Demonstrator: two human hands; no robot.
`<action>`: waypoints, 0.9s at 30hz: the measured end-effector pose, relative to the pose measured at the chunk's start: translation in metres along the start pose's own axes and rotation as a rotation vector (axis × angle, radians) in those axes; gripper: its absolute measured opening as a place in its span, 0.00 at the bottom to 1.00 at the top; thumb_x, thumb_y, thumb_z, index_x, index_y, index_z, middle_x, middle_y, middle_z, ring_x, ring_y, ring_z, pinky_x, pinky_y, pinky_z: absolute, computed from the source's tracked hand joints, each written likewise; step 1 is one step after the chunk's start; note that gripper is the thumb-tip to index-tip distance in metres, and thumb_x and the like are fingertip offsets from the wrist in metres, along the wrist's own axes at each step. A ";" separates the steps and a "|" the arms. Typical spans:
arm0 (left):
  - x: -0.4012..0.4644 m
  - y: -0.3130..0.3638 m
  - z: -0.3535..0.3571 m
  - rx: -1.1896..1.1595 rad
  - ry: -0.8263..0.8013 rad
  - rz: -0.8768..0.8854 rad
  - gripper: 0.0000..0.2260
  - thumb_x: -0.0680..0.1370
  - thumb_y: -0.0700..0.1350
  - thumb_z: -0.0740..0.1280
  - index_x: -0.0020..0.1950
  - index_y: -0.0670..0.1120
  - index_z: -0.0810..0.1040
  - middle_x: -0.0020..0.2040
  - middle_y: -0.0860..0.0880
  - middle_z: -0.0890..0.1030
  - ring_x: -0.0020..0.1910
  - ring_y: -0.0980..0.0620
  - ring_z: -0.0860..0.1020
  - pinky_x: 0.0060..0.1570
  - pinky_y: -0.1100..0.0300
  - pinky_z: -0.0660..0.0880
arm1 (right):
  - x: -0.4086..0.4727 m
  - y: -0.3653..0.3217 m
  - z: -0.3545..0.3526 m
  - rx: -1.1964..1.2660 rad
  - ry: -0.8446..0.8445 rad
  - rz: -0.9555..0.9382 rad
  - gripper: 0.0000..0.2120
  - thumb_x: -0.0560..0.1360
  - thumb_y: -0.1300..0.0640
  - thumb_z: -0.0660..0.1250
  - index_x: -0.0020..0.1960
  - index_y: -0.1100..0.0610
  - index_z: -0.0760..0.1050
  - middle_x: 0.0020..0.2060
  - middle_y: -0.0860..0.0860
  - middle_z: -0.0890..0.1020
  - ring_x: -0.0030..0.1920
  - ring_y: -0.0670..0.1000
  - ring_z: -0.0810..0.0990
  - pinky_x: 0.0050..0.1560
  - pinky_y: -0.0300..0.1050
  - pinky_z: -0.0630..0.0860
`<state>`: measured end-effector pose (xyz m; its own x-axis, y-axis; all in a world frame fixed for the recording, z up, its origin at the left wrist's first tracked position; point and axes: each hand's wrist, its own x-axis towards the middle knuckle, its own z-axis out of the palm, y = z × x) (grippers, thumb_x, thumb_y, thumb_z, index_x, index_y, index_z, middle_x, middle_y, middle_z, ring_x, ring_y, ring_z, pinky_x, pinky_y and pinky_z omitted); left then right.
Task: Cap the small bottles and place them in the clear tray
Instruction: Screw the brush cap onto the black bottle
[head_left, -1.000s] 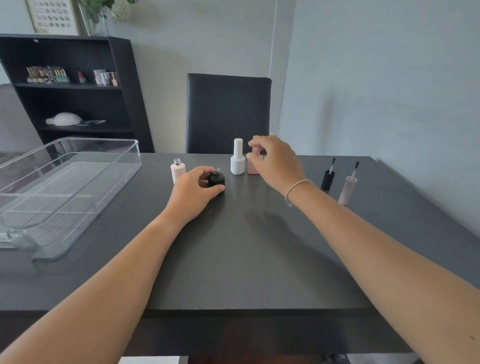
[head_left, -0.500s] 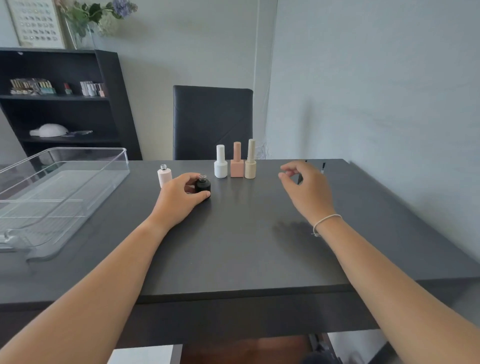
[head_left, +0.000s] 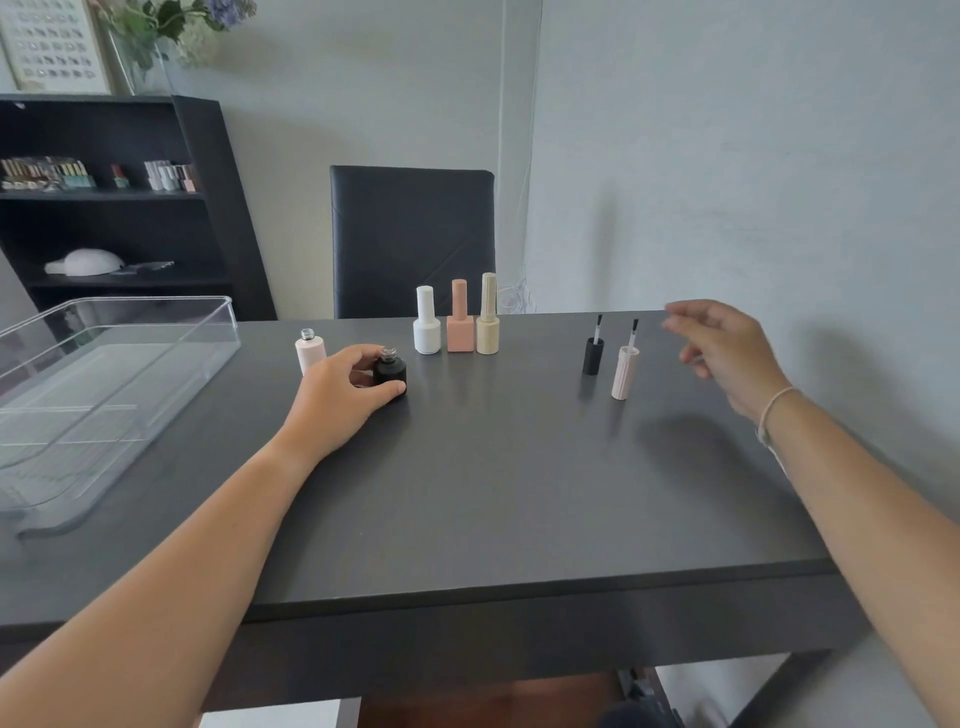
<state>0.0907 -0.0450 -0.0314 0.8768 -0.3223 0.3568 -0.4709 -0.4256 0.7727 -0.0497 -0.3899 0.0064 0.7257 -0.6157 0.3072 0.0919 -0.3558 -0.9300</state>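
Left hand (head_left: 345, 395) grips the uncapped black bottle (head_left: 390, 370), steadying it for capping; right hand (head_left: 727, 349), empty and loosely spread, hovers at three o'clock of the black brush cap (head_left: 592, 354).

so that's three capped bottles (head_left: 460, 325), two open bottles (head_left: 310, 351), two brush caps (head_left: 625, 372), one clear tray (head_left: 156, 332)

Clear tray (head_left: 156, 332) cut off by the left edge. Right hand (head_left: 727, 348) motion-blurred at the fingertips. Black bottle (head_left: 390, 370) partly hidden behind left hand (head_left: 337, 395). Items on the shelf (head_left: 104, 195) too small to identify.
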 end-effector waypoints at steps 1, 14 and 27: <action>0.000 0.000 0.000 0.002 0.000 -0.004 0.15 0.70 0.44 0.73 0.56 0.51 0.76 0.51 0.54 0.79 0.45 0.61 0.77 0.43 0.74 0.66 | 0.006 0.003 0.002 -0.039 -0.072 0.023 0.06 0.73 0.59 0.66 0.48 0.51 0.78 0.44 0.48 0.80 0.27 0.44 0.71 0.20 0.31 0.63; 0.003 0.000 -0.001 0.001 0.013 -0.028 0.16 0.70 0.43 0.73 0.56 0.52 0.76 0.49 0.56 0.80 0.44 0.63 0.77 0.43 0.73 0.67 | 0.037 0.012 0.032 -0.142 -0.534 0.161 0.11 0.72 0.62 0.68 0.52 0.53 0.78 0.46 0.47 0.78 0.24 0.42 0.70 0.18 0.31 0.59; 0.003 0.002 -0.001 0.023 0.015 -0.025 0.16 0.70 0.43 0.73 0.56 0.51 0.76 0.49 0.54 0.79 0.43 0.64 0.77 0.41 0.75 0.66 | 0.039 0.013 0.041 -0.149 -0.564 0.120 0.07 0.71 0.62 0.69 0.49 0.55 0.79 0.47 0.55 0.79 0.17 0.43 0.62 0.18 0.32 0.56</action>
<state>0.0919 -0.0456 -0.0279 0.8898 -0.2987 0.3450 -0.4504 -0.4531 0.7693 0.0079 -0.3896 -0.0016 0.9790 -0.2038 0.0094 -0.0801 -0.4265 -0.9009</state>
